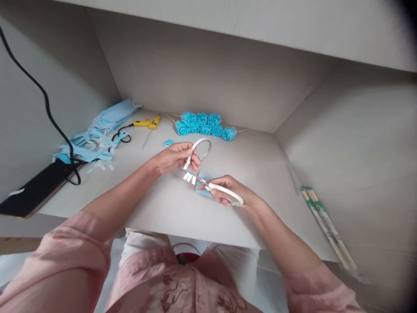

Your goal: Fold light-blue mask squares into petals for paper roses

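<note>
My left hand (180, 155) pinches a narrow roll of white tape (204, 148), its loose end hanging down. My right hand (230, 189) is closed around the white handles of a pair of scissors (226, 193). The scissor blades reach left across the tape's end, just below my left fingers. Several short white strips (189, 178) show right under the blades; whether they lie on the table or cling to something I cannot tell. Partly covered by my right hand, a light-blue piece of mask fabric (202, 188) lies on the table.
Several blue flowers (201, 124) on sticks lie at the back, near a blue petal (167, 143). To the left are a yellow glue gun (148, 122), blue face masks (115, 114), mask scraps (87, 148) and a black board (32, 189). Packed wooden sticks (327, 226) lie right.
</note>
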`<move>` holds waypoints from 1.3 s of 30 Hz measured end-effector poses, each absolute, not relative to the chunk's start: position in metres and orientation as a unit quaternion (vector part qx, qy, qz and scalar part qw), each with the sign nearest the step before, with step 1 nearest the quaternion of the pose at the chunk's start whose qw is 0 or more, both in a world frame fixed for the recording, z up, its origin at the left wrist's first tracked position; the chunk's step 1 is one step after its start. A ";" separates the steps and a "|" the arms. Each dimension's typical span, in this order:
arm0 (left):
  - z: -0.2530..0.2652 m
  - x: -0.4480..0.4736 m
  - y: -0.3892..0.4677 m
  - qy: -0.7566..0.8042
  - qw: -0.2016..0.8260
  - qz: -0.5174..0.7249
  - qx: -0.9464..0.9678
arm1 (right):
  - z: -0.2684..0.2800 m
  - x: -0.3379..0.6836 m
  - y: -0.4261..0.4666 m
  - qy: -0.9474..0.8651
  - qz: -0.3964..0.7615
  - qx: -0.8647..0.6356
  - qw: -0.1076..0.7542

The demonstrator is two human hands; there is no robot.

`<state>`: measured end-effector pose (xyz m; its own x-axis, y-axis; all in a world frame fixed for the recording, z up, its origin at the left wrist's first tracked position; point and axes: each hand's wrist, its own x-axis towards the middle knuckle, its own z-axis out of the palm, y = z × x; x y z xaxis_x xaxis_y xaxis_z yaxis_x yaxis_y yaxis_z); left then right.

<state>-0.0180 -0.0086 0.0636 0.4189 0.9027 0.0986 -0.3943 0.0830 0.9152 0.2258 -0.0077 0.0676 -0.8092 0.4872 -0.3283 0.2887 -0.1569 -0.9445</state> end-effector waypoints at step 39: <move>0.053 -0.011 -0.006 0.248 0.684 0.528 0.439 | 0.059 0.244 0.013 -0.661 0.730 -0.119 0.127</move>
